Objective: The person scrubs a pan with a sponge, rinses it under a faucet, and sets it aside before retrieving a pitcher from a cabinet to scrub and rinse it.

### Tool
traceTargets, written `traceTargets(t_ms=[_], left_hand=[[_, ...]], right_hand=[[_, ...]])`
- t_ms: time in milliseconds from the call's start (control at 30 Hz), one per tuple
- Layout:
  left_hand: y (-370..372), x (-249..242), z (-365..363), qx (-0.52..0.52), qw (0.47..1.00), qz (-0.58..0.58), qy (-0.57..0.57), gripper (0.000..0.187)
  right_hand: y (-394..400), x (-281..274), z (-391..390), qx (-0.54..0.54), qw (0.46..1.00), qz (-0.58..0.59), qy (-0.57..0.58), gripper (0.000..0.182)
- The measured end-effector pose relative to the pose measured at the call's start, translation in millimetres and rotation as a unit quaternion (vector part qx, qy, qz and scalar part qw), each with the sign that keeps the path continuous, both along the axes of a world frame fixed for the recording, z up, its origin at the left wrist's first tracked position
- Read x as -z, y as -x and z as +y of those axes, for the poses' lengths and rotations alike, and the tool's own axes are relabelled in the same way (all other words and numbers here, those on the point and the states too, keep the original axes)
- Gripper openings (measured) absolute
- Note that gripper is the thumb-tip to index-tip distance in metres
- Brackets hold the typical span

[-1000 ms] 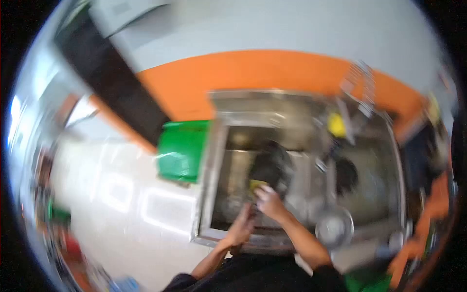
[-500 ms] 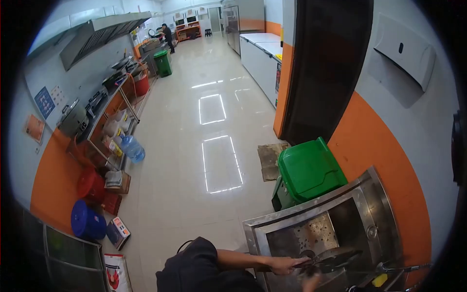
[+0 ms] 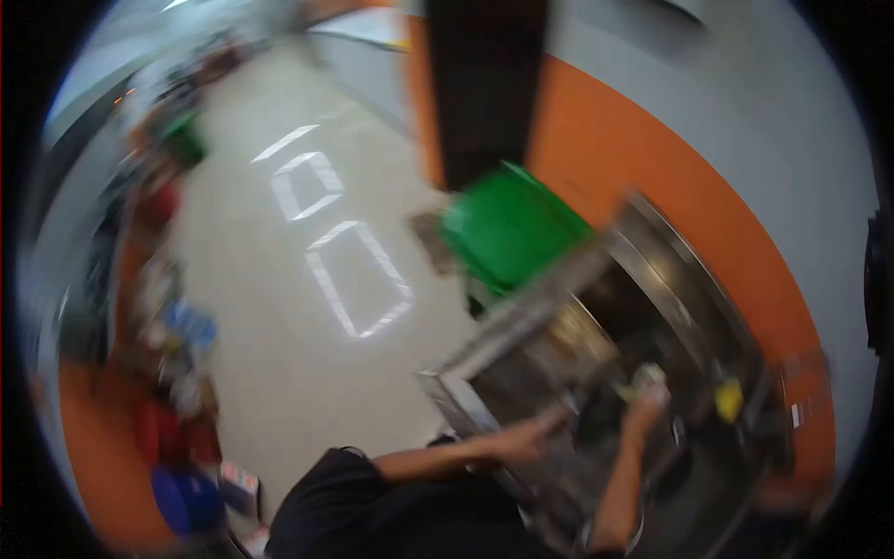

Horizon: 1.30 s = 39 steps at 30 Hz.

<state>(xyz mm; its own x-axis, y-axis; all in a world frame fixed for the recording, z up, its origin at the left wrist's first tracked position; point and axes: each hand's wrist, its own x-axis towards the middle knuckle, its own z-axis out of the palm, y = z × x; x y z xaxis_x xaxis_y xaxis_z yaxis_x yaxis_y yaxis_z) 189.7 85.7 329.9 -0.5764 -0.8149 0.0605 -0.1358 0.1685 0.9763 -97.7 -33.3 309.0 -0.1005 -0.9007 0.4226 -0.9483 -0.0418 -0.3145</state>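
Observation:
Motion blur smears this head view. My left hand (image 3: 526, 442) reaches over the near-left side of the steel sink (image 3: 456, 391), its fingers closed at the handle end of a dark pan (image 3: 601, 415). The pan lies low over the basin, and its outline blends into the dark metal. To its right, my right hand (image 3: 643, 408) comes up from below, fingers closed around a pale, greenish-white scrubber-like wad (image 3: 649, 376). A yellow sponge-like piece (image 3: 729, 401) sits at the sink's right side, beyond my right hand.
A green lidded bin (image 3: 512, 228) stands against the sink's far-left edge. Tiled floor (image 3: 242, 307) stretches to the left. Along the left wall are a blue bucket (image 3: 186, 500), a water jug (image 3: 191, 324) and red containers. An orange-and-white wall (image 3: 689, 196) borders the sink.
My view has swung right and down toward the sink. My right hand, a blur at the bottom before, now shows above the basin with the pale wad. My left hand stays at the pan's handle.

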Motion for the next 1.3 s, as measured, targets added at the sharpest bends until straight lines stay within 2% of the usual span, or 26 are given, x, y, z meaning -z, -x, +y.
traceTargets(t_ms=[33, 100, 133, 167, 200, 233, 267, 300, 400, 500, 600, 667, 733, 800, 867, 900, 933, 967, 1000, 1033, 1067, 1100, 1133, 1200, 1233, 1300], left_hand=[[-2.3, -9.1, -0.1, -0.013, 0.997, 0.031, -0.069, 0.080], [-10.6, -27.7, -7.4, -0.007, 0.987, 0.061, -0.147, 0.078], [-7.4, -38.4, -9.6, -0.006, 0.988, 0.038, -0.151, 0.078], [-4.7, -48.4, -11.5, -0.015, 0.988, 0.013, -0.152, 0.078], [-2.9, -47.6, -14.3, 0.017, 0.988, 0.013, -0.154, 0.078], [-3.4, -41.2, -27.1, 0.002, 0.991, -0.016, -0.130, 0.079], [-0.9, -41.0, -29.2, -0.014, 0.993, -0.046, -0.106, 0.080], [2.4, -39.6, -31.5, 0.000, 0.993, -0.044, -0.106, 0.080], [14.1, -58.4, -26.7, -0.007, 0.988, -0.147, -0.049, 0.080], [26.7, -75.2, -9.3, 0.014, 0.985, -0.160, -0.061, 0.078], [30.2, -83.9, -9.3, 0.026, 0.990, -0.120, -0.064, 0.076], [30.3, -81.5, -13.9, 0.031, 0.994, -0.071, -0.073, 0.075], [26.0, -64.3, -17.0, 0.004, 0.999, -0.028, -0.031, 0.076], [27.8, -53.2, -24.5, 0.001, 0.999, -0.035, -0.026, 0.077], [28.0, -47.5, -27.4, 0.004, 0.999, -0.048, -0.023, 0.078], [29.8, -46.3, -30.2, 0.002, 0.997, -0.070, -0.013, 0.080], [31.3, -46.0, -32.0, 0.000, 0.996, -0.092, -0.003, 0.082], [33.7, -48.0, -33.5, 0.003, 0.996, -0.092, -0.004, 0.082], [36.7, -51.7, -35.6, -0.005, 0.990, -0.137, 0.023, 0.085], [37.7, -53.5, -36.1, -0.013, 0.982, -0.183, 0.051, 0.087], [37.3, -49.0, -36.1, -0.014, 0.982, -0.182, 0.050, 0.087], [36.7, -41.0, -37.5, -0.020, 0.968, -0.238, 0.076, 0.089], [36.6, -36.9, -39.3, -0.026, 0.950, -0.293, 0.105, 0.091], [38.4, -40.2, -38.5, -0.030, 0.943, -0.297, 0.147, 0.089], [36.3, -39.8, -31.5, -0.030, 0.934, -0.307, 0.180, 0.088], [35.4, -26.2, -25.0, -0.041, 0.933, -0.290, 0.208, 0.086]], right_hand=[[-1.3, 5.7, 15.0, -0.010, 0.999, 0.032, -0.003, 0.022], [-1.6, 60.3, 33.8, 0.083, 0.968, -0.174, -0.162, 0.021], [-15.2, 69.8, 57.3, -0.015, 0.978, -0.091, -0.189, 0.022], [-24.3, 134.7, 65.7, -0.033, 0.870, -0.449, -0.202, 0.025], [-50.7, 94.5, 78.2, -0.063, 0.922, -0.294, -0.243, 0.028], [-81.6, 69.9, 70.5, -0.098, 0.958, -0.215, -0.165, 0.029], [-94.0, 38.8, 62.9, -0.124, 0.951, -0.281, -0.036, 0.028], [-100.7, -14.5, 55.6, -0.107, 0.919, -0.374, -0.058, 0.026], [-95.0, -52.1, 15.1, -0.031, 0.939, -0.313, 0.140, 0.018], [-48.2, -54.1, -14.9, 0.100, 0.953, -0.150, 0.245, 0.040], [0.0, -37.3, -6.4, 0.124, 0.970, -0.116, 0.177, 0.045], [3.3, -12.6, 16.9, 0.107, 0.990, -0.096, 0.013, 0.039], [-6.9, 22.9, 37.2, 0.064, 0.987, -0.141, 0.032, 0.033], [-26.0, 83.0, 48.6, 0.056, 0.889, -0.445, -0.090, 0.029], [-49.5, 97.0, 65.6, -0.056, 0.980, -0.187, -0.036, 0.026], [-60.6, 81.9, 65.1, -0.053, 0.980, -0.186, -0.034, 0.026], [-77.6, 47.5, 70.3, -0.089, 0.874, -0.474, -0.057, 0.028], [-86.3, 27.7, 75.5, -0.117, 0.683, -0.717, -0.075, 0.031], [-72.3, 52.4, 92.6, -0.104, 0.913, -0.388, -0.064, 0.031], [-73.3, 2.3, 88.5, -0.137, 0.783, -0.604, -0.064, 0.031], [-75.4, -54.8, 84.1, -0.161, 0.469, -0.868, 0.002, 0.031], [-77.5, -112.4, 79.8, -0.129, 0.236, -0.961, 0.059, 0.032], [-75.3, -125.7, 71.8, -0.132, 0.239, -0.960, 0.058, 0.032], [-69.5, -143.5, 54.2, 0.011, 0.442, -0.890, 0.112, 0.029], [-63.0, -144.5, 46.5, 0.013, 0.443, -0.889, 0.111, 0.029], [-44.4, -136.2, 31.9, 0.148, 0.604, -0.779, 0.081, 0.027]])
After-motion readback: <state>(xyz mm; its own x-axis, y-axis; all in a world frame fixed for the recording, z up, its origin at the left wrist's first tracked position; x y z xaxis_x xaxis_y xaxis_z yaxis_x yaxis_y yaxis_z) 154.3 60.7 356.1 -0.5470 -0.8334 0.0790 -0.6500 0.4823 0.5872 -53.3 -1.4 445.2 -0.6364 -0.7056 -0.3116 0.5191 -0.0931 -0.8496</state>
